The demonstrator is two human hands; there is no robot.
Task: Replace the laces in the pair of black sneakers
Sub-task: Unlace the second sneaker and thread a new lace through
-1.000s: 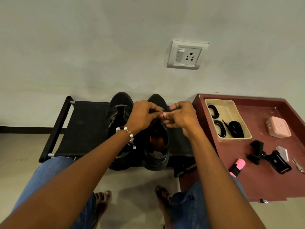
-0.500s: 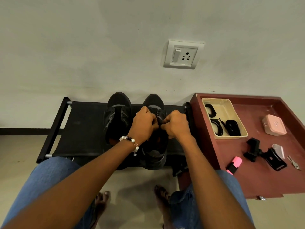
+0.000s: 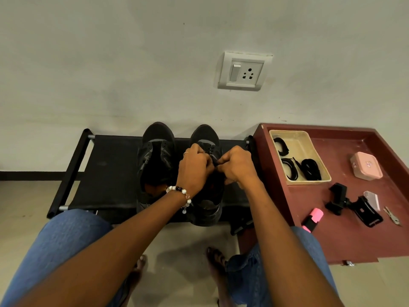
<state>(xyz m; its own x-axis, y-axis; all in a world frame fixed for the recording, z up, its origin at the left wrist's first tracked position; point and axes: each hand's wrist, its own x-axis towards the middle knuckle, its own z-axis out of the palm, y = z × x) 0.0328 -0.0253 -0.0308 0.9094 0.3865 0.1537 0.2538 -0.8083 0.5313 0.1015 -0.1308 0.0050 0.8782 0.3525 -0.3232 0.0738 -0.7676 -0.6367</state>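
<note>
I have both hands bunched over the right-hand black fabric sneaker [image 3: 205,138], and the risk I see is losing the thin black lace [image 3: 215,163] that runs between them. It is dark on dark, so if my pinch slackens, the end could slip back through an eyelet or drop into the shoe's mouth, where I would struggle to find it. Pulling unevenly could also leave one end too short, and a hard tug might drag the shoe toward me off the front edge of the black fabric-topped shoe rack [image 3: 106,173], since its heel already sits at that edge.

My left hand [image 3: 194,169] is curled tight, fingertips tucked under toward the tongue; I judge it is pinching the lace, though the knuckles hide the contact. My right hand [image 3: 238,168] is likewise curled, thumb and forefinger closed on the short stretch of lace that shows in the narrow gap between the two hands. The sneaker lies directly under both sets of fingers, toe beyond them toward the wall, heel below my wrists. The other black sneaker [image 3: 156,156] stands just beside my left hand, on its outer side, untouched, its throat open. Coiled black spare laces [image 3: 311,169] lie in a beige plastic tray [image 3: 318,151], well apart beyond my right hand.
</note>
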